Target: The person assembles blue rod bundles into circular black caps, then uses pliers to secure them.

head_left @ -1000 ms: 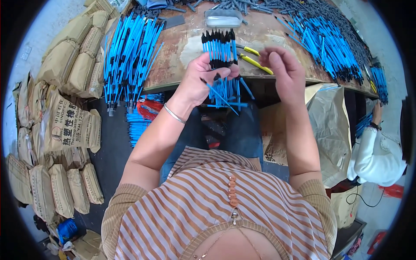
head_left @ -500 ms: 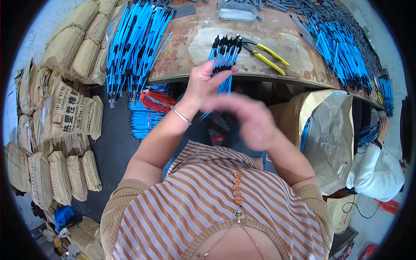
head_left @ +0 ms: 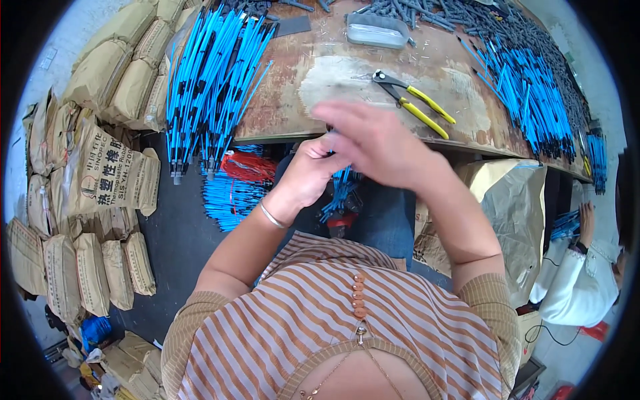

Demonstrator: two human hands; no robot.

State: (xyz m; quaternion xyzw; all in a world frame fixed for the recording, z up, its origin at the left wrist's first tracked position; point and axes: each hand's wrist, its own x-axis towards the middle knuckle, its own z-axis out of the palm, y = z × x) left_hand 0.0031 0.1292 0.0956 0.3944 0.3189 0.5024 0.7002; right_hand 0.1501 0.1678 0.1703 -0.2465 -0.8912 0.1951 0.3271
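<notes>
right hand [head_left: 375, 141] has risen across left hand [head_left: 307, 175], so both work at blue rods [head_left: 342, 189]; i read left curled round them, cannot tell right's grip.

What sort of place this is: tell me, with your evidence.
Probably a small workshop: piles of blue rods and a heap of dark grey parts lie on a worn workbench, and brown sacks are stacked at the left.
</notes>
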